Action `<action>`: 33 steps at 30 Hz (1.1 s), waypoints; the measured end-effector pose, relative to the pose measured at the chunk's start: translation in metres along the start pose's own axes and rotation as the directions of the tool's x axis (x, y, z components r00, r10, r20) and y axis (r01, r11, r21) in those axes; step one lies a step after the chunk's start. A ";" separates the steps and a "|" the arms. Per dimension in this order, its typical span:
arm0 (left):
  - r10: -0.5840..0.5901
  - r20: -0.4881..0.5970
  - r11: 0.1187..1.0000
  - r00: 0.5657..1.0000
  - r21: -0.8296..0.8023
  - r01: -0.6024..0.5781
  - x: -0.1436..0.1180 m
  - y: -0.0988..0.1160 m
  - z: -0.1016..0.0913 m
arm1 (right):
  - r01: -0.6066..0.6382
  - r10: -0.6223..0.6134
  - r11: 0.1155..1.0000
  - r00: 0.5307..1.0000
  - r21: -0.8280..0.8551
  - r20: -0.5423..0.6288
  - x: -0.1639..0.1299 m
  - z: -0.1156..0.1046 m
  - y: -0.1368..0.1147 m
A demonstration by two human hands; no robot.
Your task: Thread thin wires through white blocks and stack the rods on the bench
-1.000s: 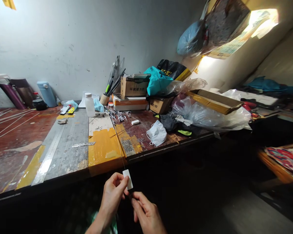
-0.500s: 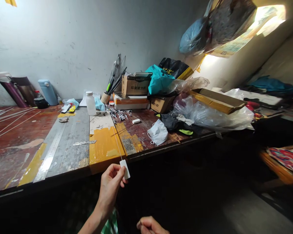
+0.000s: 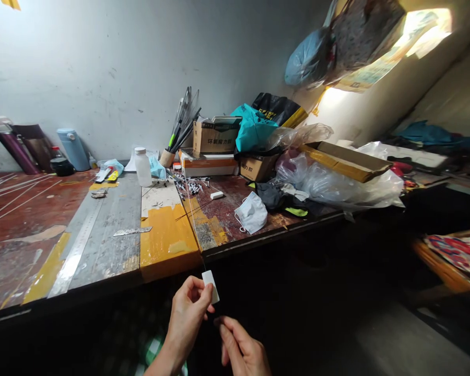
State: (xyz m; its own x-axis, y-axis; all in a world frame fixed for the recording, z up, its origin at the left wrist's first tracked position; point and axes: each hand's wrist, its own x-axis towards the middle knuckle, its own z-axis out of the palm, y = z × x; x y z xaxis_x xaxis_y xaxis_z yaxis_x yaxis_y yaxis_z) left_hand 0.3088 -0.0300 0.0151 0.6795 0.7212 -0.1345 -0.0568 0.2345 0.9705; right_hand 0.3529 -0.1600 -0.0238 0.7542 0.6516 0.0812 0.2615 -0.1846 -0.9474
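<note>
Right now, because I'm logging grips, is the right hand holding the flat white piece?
No, the left hand pinches the flat white piece, while the right hand is below it.

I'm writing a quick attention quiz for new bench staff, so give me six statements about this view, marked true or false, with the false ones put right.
1. The left hand holds a white rectangular piece. True.
2. A white bottle stands to the right of a blue flask. True.
3. The white bottle lies on its side. False: it stands upright.
4. A white face mask lies on the table, right of the broad orange tape. True.
5. The blue flask stands between the white bottle and the face mask. False: it is left of both.
6. The left hand rests flat on the table. False: it is in front of the table's edge.
</note>
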 end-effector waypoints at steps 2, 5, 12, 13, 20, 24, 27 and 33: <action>0.014 -0.021 1.000 1.000 0.009 -0.014 0.002 -0.002 -0.002 | 0.047 -0.046 0.998 0.999 -0.028 0.029 0.010 -0.001 -0.010; 0.027 -0.054 0.999 0.998 0.023 -0.026 0.008 -0.001 -0.008 | 0.087 -0.081 0.994 0.993 -0.065 0.090 0.020 -0.001 -0.021; 0.026 -0.090 0.999 0.996 0.033 -0.023 0.015 0.005 -0.012 | 0.075 -0.066 0.993 0.992 -0.086 0.107 0.032 0.004 -0.028; 0.025 -0.089 0.999 0.996 0.028 -0.023 0.015 0.006 -0.012 | 0.076 -0.065 0.994 0.990 -0.076 0.129 0.033 0.003 -0.028; 0.015 -0.087 1.000 0.996 0.010 -0.014 0.014 0.007 -0.014 | -0.074 0.050 0.995 0.953 0.070 0.300 0.037 -0.002 -0.029; 0.011 -0.094 1.000 0.996 0.004 -0.011 0.014 0.006 -0.015 | -0.059 0.048 0.998 0.970 0.036 0.239 0.037 0.002 -0.032; 0.013 -0.095 1.000 0.995 0.007 -0.012 0.013 0.006 -0.016 | -0.043 0.041 0.999 0.972 0.004 0.231 0.037 0.003 -0.033; 0.037 -0.072 0.999 0.997 0.003 -0.037 0.010 0.008 -0.016 | -0.204 0.135 0.967 0.918 0.152 0.372 0.026 -0.001 -0.033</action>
State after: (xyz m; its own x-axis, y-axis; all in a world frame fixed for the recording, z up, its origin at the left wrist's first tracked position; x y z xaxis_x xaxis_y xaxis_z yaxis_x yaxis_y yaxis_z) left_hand 0.3031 -0.0106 0.0180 0.6224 0.7745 -0.1127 -0.0796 0.2059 0.9753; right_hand 0.3647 -0.1378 0.0097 0.5036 0.8474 -0.1684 0.0079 -0.1995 -0.9799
